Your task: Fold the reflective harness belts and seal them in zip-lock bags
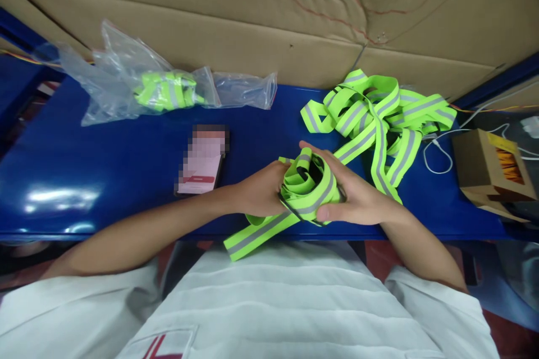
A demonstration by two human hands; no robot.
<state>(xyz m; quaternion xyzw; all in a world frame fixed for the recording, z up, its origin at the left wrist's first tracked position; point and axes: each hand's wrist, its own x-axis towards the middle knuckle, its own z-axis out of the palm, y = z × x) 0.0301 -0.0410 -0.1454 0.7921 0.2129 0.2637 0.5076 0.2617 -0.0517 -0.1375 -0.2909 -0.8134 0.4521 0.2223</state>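
Observation:
Between my two hands is a coiled bundle of neon yellow-green reflective strap (314, 193) with a grey stripe and some black parts. My left hand (265, 188) grips its left side, the fingers mostly hidden behind the roll. My right hand (353, 193) wraps round the right side, thumb at the front and fingers at the back. Under the bundle a flat length of strap (256, 238) sticks out over the table's front edge. Behind my right hand lies a loose, tangled pile of the same reflective straps (379, 115).
Clear plastic bags (122, 76) lie at the back left, one with folded reflective strap (170, 91) inside. A phone (202, 162) rests left of centre on the blue table (126, 162). An open cardboard box (484, 162) and a white cable (438, 165) are at the right. Brown board stands behind.

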